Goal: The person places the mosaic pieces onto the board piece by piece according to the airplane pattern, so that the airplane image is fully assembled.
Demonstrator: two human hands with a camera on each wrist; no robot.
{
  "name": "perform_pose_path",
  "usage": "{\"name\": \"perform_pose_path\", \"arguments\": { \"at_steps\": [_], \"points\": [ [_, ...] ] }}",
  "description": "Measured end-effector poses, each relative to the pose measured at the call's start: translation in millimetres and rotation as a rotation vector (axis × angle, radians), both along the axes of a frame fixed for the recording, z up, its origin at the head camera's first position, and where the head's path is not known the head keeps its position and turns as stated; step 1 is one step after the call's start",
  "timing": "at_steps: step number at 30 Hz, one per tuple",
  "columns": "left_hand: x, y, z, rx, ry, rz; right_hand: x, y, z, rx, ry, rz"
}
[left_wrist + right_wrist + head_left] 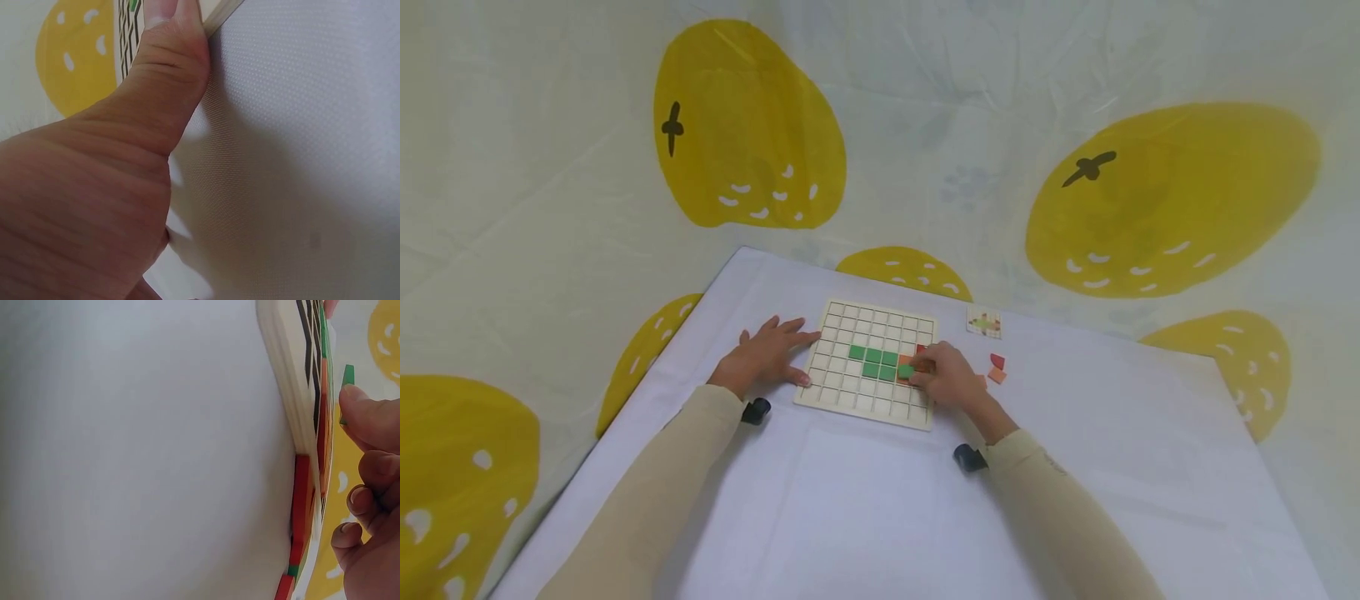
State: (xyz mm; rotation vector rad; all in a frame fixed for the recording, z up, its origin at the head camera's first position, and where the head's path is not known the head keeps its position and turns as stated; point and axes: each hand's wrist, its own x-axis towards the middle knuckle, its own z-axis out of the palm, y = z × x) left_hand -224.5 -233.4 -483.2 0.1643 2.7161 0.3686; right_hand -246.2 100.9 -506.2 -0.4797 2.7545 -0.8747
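A pale wooden grid board [861, 402] lies on the table, with several green tiles [872, 357] in two rows near its middle. My right hand [951, 379] is over the board's right part, pinching a green tile [349, 374] between thumb and finger. In the right wrist view this tile is raised above the board surface, the other fingers curled below. An orange tile [904, 360] and a red tile [921, 348] on the board are partly hidden by that hand. My left hand [765, 354] rests spread at the board's left edge, its thumb [169, 69] touching the rim.
Right of the board lie a loose red piece [997, 361] with a curved side and an orange piece [997, 376]. A small picture card [983, 322] lies beyond them. A white cloth [865, 508] covers the table, and a fruit-patterned curtain [910, 167] hangs behind.
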Motion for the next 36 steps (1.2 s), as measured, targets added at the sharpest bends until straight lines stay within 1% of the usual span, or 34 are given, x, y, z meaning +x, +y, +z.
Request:
{"name": "perform_pose_path", "arguments": {
  "at_steps": [8, 16, 21, 24, 29, 32, 36],
  "points": [
    [0.2, -2.8, -2.1, 0.011, 0.006, -0.013, 2.6, -13, 1.9, -0.066, -0.004, 0.026],
    [0.5, -1.1, -1.0, 0.020, 0.001, -0.016, 4.6, -24, 6.3, -0.017, 0.002, 0.022],
    [0.2, -1.2, -0.1, 0.010, -0.007, -0.008, 6.0, -33, 8.0, -0.024, 0.009, 0.038],
    [-1.2, -4.7, -3.8, 0.026, -0.003, -0.011, 7.9, -40, 8.6, -0.018, 0.043, 0.051],
    [-3.6, -3.8, -4.1, 0.027, 0.000, -0.006, 7.3, -46, 8.9, -0.019, 0.084, 0.086],
    [-3.1, -3.8, -4.1, 0.019, -0.003, -0.007, 7.7, -51, 9.0, -0.016, 0.089, 0.103],
    [-1.6, -3.7, -3.7, 0.023, -0.005, -0.012, 9.4, -57, 7.6, -0.015, 0.064, 0.090]
  ]
}}
